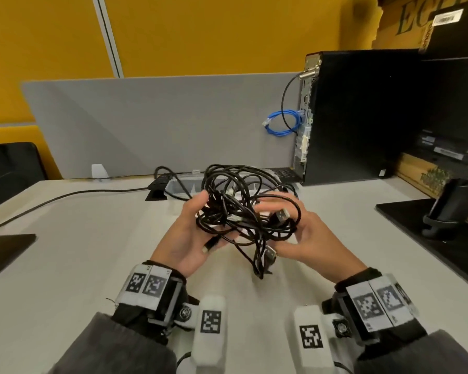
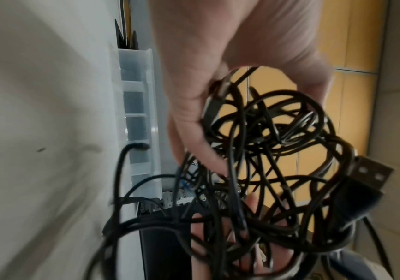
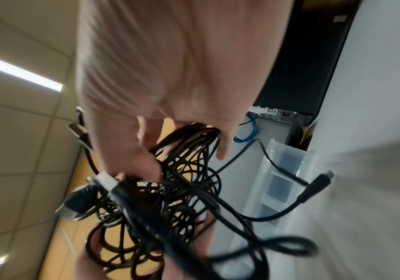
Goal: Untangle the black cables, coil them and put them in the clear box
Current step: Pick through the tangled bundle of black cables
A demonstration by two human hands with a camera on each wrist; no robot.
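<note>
A tangle of black cables (image 1: 243, 211) is held up above the white table (image 1: 92, 252), between both hands. My left hand (image 1: 200, 222) grips its left side, thumb and fingers curled into the loops (image 2: 265, 151). On the right side, my right hand (image 1: 278, 230) has its fingers hooked through the strands (image 3: 170, 189). A USB plug (image 1: 281, 215) sticks out near the right fingers, and another plug (image 1: 269, 256) hangs below with a loop. The clear box (image 1: 184, 186) stands behind the tangle, partly hidden; its dividers show in the wrist views (image 2: 136, 106) (image 3: 282, 181).
A black computer tower (image 1: 362, 117) with a blue cable (image 1: 281, 125) stands at the back right. A monitor stand base (image 1: 430, 230) lies at the right. A grey partition (image 1: 146, 125) closes the back. One black cable (image 1: 65, 197) runs across the table's left.
</note>
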